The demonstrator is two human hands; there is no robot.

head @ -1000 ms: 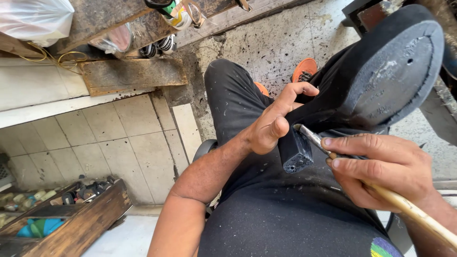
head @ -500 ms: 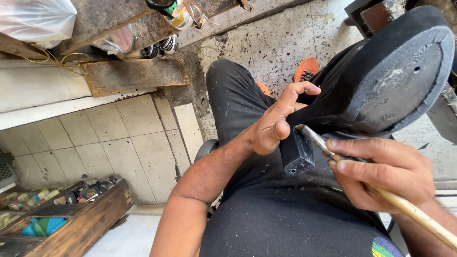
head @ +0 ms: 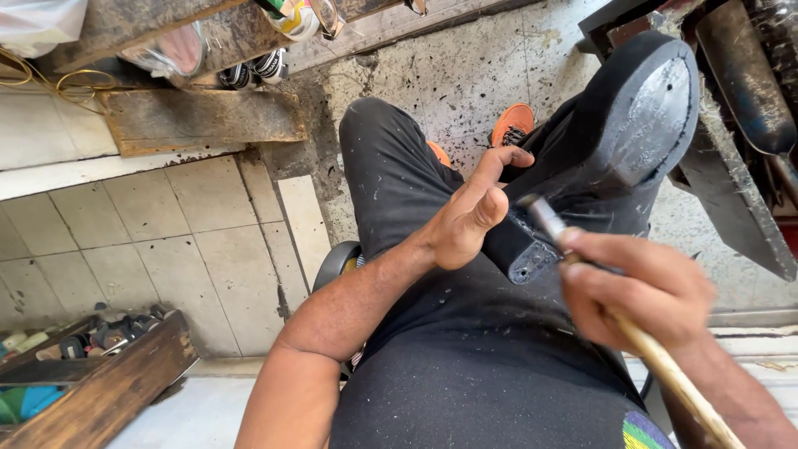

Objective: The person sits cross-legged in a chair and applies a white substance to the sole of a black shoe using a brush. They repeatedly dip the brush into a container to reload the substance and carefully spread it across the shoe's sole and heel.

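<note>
Shoe [head: 615,141], black, lies sole-up across the lap at about one o'clock, heel [head: 524,249] toward the body. The left hand [head: 470,212] steadies it at the heel end, fingers loosely spread rather than clenched. The right hand [head: 640,287], blurred, grips a wooden-handled brush [head: 665,366], its tip at the heel. The sole looks smeared grey; the heel edge seems only partly coated, so work there appears unfinished.

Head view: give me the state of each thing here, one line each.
Shoe: sole up, resting on the lap.
Left hand: steadying the shoe near its heel, fingers spread.
Right hand: gripping the tool, blurred.
Tool: tip at the heel.
Wooden box: open, small items inside.
</note>
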